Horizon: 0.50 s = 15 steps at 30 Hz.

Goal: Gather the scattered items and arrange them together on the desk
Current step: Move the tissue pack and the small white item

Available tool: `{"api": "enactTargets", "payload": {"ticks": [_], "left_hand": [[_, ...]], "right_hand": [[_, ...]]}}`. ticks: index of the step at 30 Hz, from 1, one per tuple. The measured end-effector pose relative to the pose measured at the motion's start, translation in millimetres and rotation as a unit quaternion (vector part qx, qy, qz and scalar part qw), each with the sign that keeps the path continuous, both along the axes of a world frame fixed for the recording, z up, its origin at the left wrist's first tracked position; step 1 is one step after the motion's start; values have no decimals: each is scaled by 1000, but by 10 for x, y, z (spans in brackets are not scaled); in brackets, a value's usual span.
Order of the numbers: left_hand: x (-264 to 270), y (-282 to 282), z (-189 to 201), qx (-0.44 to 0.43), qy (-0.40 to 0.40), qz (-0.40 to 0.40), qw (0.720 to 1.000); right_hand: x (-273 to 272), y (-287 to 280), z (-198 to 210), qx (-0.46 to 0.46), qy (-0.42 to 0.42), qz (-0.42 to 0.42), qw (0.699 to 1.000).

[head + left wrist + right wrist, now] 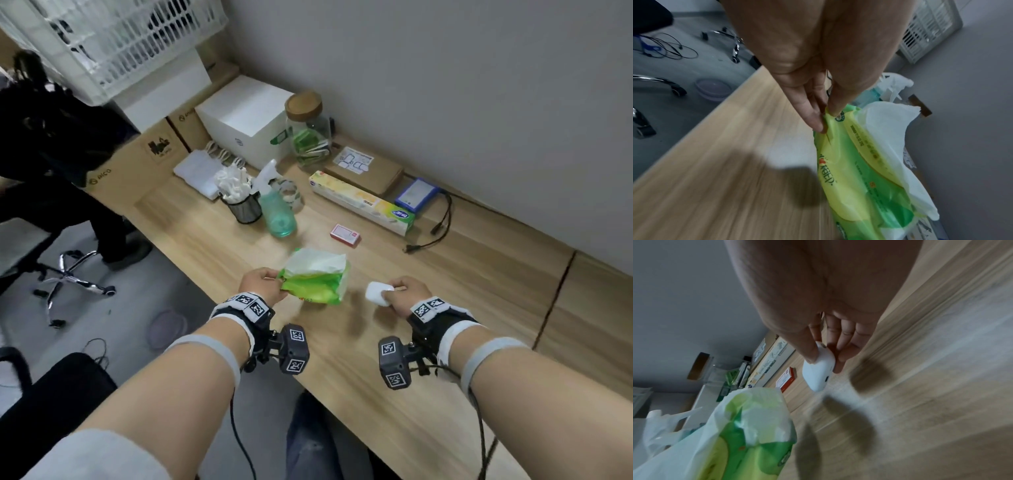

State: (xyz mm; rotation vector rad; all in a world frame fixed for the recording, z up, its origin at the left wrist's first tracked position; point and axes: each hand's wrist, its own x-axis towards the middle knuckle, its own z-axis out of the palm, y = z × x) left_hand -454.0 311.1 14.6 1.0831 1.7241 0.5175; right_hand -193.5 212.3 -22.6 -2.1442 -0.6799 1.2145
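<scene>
Near the worktop's (212,240) front edge, the left hand (262,284) pinches the green tissue pack (317,282); the right hand (406,294) grips a small white case (376,294). Both remain unplaced; the red box (345,235) lies apart, ungathered.

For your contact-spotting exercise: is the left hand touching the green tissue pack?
Touching. The left wrist view shows the left hand pinching the corner of the green tissue pack between thumb and fingers.

White lattice basket (113,37) sits atop stacked cardboard boxes (137,161) at desk's far left end. Office chair (73,274) with chrome star base on grey floor; purple bowl-like dish (168,329) beside desk edge. Black cables (668,47) lie loose on floor.
</scene>
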Motion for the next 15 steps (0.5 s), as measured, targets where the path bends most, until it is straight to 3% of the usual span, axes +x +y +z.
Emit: {"api": "enactTargets", "payload": {"ticks": [7,15], "left_hand": [[173,953,-610,-42,13,-56,997],[366,1661,-891,-23,8,-136,990]], "right_hand": [[-152,458,-167,-43,-9,-92,995],[-253,799,-148,-78,-6,-173,982]]}}
